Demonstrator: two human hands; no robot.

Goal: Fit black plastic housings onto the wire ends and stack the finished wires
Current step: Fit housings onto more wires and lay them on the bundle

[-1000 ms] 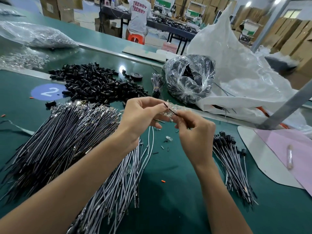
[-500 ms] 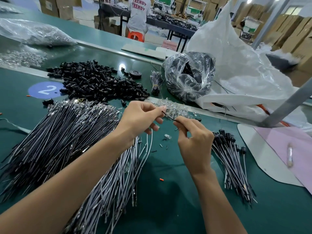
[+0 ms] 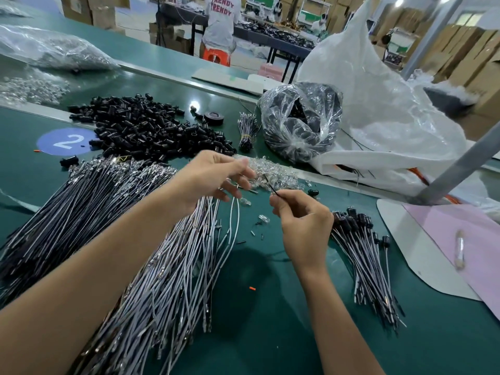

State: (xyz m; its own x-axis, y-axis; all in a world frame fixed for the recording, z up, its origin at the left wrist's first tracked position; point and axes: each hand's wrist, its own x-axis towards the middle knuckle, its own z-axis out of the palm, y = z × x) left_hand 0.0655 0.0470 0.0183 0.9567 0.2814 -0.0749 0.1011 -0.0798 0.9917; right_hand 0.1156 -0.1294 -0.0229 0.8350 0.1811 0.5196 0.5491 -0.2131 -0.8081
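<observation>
Wires dominate the green table (image 3: 270,342). A broad fan of dark unfinished wires (image 3: 67,212) runs from the near left edge toward the middle, and a paler grey-white bundle (image 3: 167,280) lies beside it under the left forearm. Toward the far edge sits the heap of black housings (image 3: 151,131). A white sack (image 3: 384,104) and a clear bag of dark parts (image 3: 300,123) stand at the far right. The finished stack (image 3: 362,261), its wires already capped in black, lies toward the right edge, just beside the right wrist. Between the housings and the hands is a small scatter of clear glassy parts (image 3: 273,174).

The left hand (image 3: 213,180) hovers over the table's middle with its fingers curled, pinching the end of a white wire (image 3: 236,220) that droops in a loop onto the bundle. The right hand (image 3: 303,223) is close to it but apart. Its fingers are curled in, with thumb and forefinger pinching a thin dark lead (image 3: 268,184) that points up toward the left fingertips. No housing shows in either hand, and whatever sits at the left fingertips is too small to tell.

The likeliest fault from here is a bent or half-seated end, because both pieces are thin and held only at the tips. The drooping loop could also snag the bundle and drag neighbouring wires out. A dropped part would be hard to find among the scattered bits.
</observation>
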